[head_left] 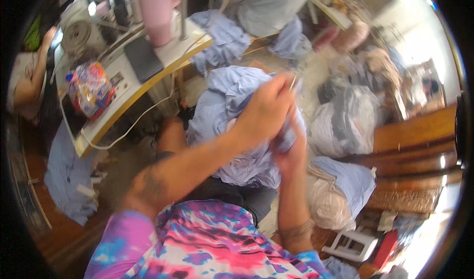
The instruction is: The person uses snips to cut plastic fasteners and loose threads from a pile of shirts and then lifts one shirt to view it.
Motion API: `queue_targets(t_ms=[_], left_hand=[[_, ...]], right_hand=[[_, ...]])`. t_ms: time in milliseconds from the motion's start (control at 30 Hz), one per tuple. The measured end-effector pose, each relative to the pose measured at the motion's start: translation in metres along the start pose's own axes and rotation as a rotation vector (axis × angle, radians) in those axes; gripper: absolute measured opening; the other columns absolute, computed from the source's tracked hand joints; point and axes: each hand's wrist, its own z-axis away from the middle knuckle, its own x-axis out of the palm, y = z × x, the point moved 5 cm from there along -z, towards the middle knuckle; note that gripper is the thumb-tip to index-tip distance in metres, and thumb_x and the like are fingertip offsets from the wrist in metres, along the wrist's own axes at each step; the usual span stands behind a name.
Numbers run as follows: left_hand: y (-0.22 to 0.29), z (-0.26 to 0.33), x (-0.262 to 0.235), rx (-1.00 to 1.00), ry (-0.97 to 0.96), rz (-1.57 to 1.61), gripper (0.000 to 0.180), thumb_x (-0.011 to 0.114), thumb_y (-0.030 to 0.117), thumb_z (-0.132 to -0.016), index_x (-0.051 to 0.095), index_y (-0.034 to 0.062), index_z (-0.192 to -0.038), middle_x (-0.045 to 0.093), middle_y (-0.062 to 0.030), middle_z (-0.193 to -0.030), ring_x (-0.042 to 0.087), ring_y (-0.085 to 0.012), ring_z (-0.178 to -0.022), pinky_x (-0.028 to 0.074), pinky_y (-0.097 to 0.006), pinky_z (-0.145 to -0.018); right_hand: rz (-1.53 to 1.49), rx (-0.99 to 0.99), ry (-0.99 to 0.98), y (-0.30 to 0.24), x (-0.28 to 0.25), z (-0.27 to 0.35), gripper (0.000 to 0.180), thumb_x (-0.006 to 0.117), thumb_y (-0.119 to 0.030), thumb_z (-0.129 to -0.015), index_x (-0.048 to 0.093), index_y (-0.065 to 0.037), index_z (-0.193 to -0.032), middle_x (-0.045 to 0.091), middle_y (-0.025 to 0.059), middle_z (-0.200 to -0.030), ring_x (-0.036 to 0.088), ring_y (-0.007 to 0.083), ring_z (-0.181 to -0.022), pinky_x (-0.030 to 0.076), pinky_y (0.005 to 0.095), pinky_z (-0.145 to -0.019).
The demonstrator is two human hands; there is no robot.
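Observation:
A heap of light blue cloth [224,94] lies bunched over my lap. My left hand [271,106] reaches across above it, fingers closed in a pinch. A thin pale tip sticks out past those fingers; blur hides what it is. Just below, close to the left one, my right hand [291,143] is closed round a gathered fold of the blue cloth. Its fingertips are partly covered by my left hand.
At left, a white table [133,91] carries a pink tumbler [159,15], a dark flat device [143,58] and a colourful plastic bag [90,89]. Stuffed clear bags [340,118] and a white stool [350,244] stand at right. Another person's arm [37,76] shows far left.

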Motion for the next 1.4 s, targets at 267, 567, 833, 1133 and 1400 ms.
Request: queue_targets(t_ms=[267, 567, 833, 1133, 1400], left_hand=[[0.106, -0.242, 0.106, -0.214, -0.422, 0.725, 0.004, 0.054, 0.011, -0.097, 0.055, 0.0104, -0.093, 0.055, -0.0010, -0.070, 0.045, -0.0092, -0.050, 0.031, -0.027, -0.039], [0.046, 0.040, -0.010, -0.682, -0.459, 0.520, 0.032, 0.055, 0.014, -0.104, 0.060, 0.0013, -0.133, 0.054, 0.0026, -0.073, 0.045, -0.0059, -0.056, 0.035, -0.025, -0.049], [-0.018, 0.208, -0.050, -1.065, -0.281, 0.531, 0.039, 0.054, 0.017, -0.108, 0.052, 0.0058, -0.145, 0.052, 0.0023, -0.075, 0.035, -0.0012, -0.048, 0.026, -0.020, -0.041], [-0.018, 0.228, -0.048, -1.004, -0.205, 0.480, 0.036, 0.051, 0.018, -0.110, 0.053, 0.0067, -0.144, 0.052, 0.0025, -0.076, 0.036, -0.0010, -0.050, 0.029, -0.020, -0.042], [-0.025, 0.240, -0.044, -1.125, -0.081, 0.560, 0.032, 0.052, 0.023, -0.110, 0.047, 0.0084, -0.137, 0.053, 0.0016, -0.077, 0.036, -0.0023, -0.049, 0.028, -0.020, -0.041]], right_hand=[[-0.170, -0.575, -0.182, -0.247, 0.100, -0.023, 0.014, 0.070, -0.022, -0.101, 0.065, -0.009, -0.098, 0.060, -0.0024, -0.073, 0.054, 0.0090, -0.063, 0.045, 0.0264, -0.058], [-0.248, 0.072, 0.024, 0.052, 0.007, 0.099, 0.016, 0.067, -0.023, -0.100, 0.064, -0.008, -0.107, 0.062, -0.0007, -0.084, 0.059, 0.0098, -0.071, 0.052, 0.0309, -0.071], [-0.185, 0.325, 0.119, 0.182, -0.063, 0.117, 0.034, 0.068, -0.007, -0.091, 0.064, -0.002, -0.124, 0.071, 0.0086, -0.108, 0.068, 0.0231, -0.100, 0.055, 0.0383, -0.091], [-0.137, 0.287, 0.173, 0.162, -0.057, 0.082, 0.043, 0.074, -0.030, -0.099, 0.065, -0.003, -0.131, 0.071, 0.0043, -0.112, 0.067, 0.0150, -0.096, 0.053, 0.0310, -0.078], [0.027, 0.244, 0.327, 0.164, -0.056, 0.089, 0.029, 0.079, -0.024, -0.097, 0.067, -0.004, -0.114, 0.070, 0.0033, -0.096, 0.065, 0.0120, -0.071, 0.049, 0.0266, -0.058]])
